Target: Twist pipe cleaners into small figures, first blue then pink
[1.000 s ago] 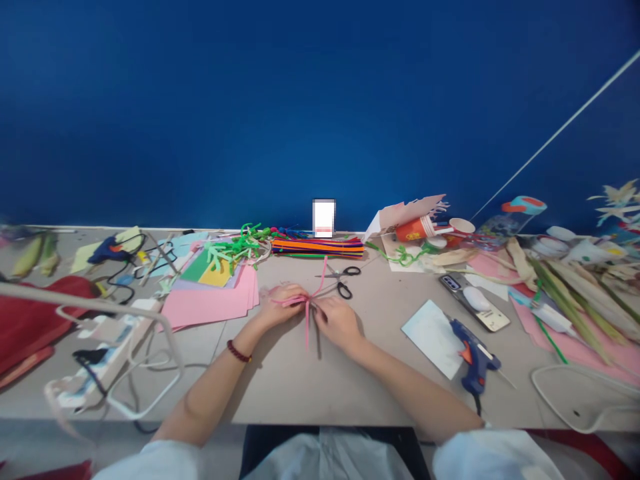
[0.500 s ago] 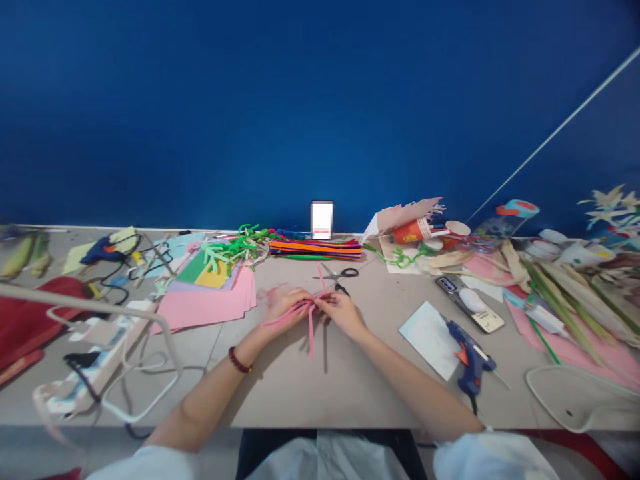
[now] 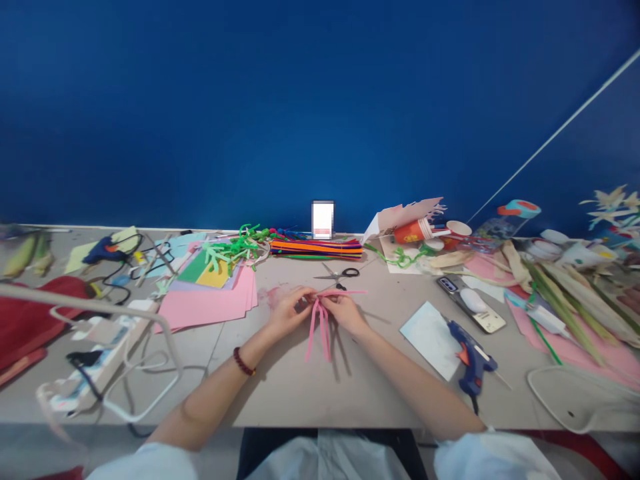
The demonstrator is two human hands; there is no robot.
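"What's just changed?"

"The pink pipe cleaners (image 3: 321,328) have shifted. A moment ago their ends splayed out to the left; now doubled strands droop toward the person at six o'clock, and one strand reaches out at two o'clock."

"And the hands?"

"They're close together above the beige table (image 3: 360,393), not spread. The left hand (image 3: 289,312) and the right hand (image 3: 345,315) both curl in and seem to pinch the bundle at its crossing. The fingers hide that spot, so I can't be sure how it's twisted."

"What's around them?"

"Just beyond, at twelve o'clock, lie black-handled scissors (image 3: 337,273), with a striped bundle of coloured pipe cleaners (image 3: 316,249) farther out. Stacked pink paper sheets (image 3: 215,300) sit at nine o'clock. At about four o'clock, a blue hot glue gun (image 3: 471,355) rests beside a white card (image 3: 430,340)."
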